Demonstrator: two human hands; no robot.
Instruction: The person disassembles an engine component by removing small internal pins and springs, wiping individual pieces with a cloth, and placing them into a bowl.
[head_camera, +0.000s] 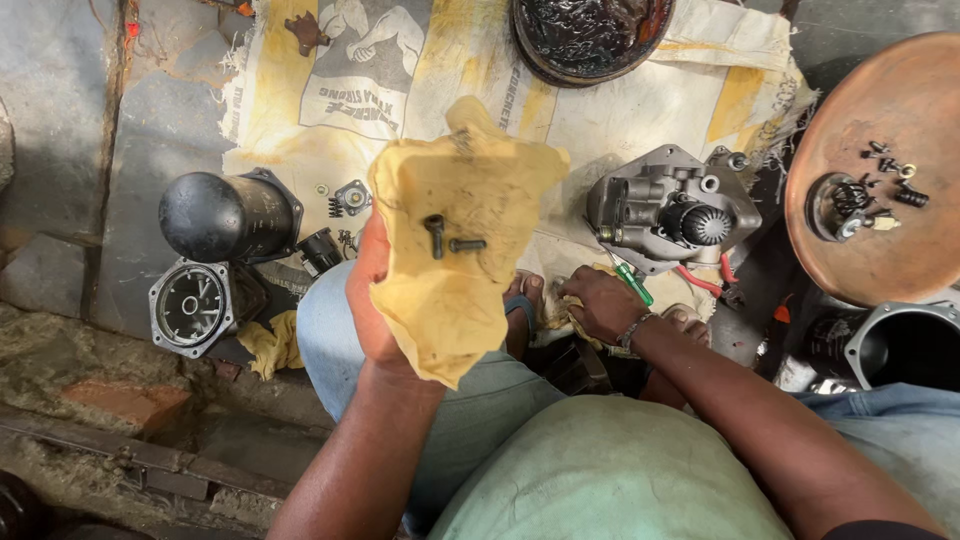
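A printed sack (640, 110) lies spread over the grey stone floor (150, 110). Left of the sack sits a black motor can (225, 215), smooth and round, with a ribbed end cap (192, 305) below it. The left hand (375, 300) grasps a yellow rag (455, 230), raised over the sack's middle; two dark bolts (450, 240) lie on the cloth. The right hand (600, 303) is clenched on another rag near a green screwdriver (632, 283), beneath a cast grey housing (670, 210). Right of the sack, a rusty round tray (900, 240) holds small screws (890, 165).
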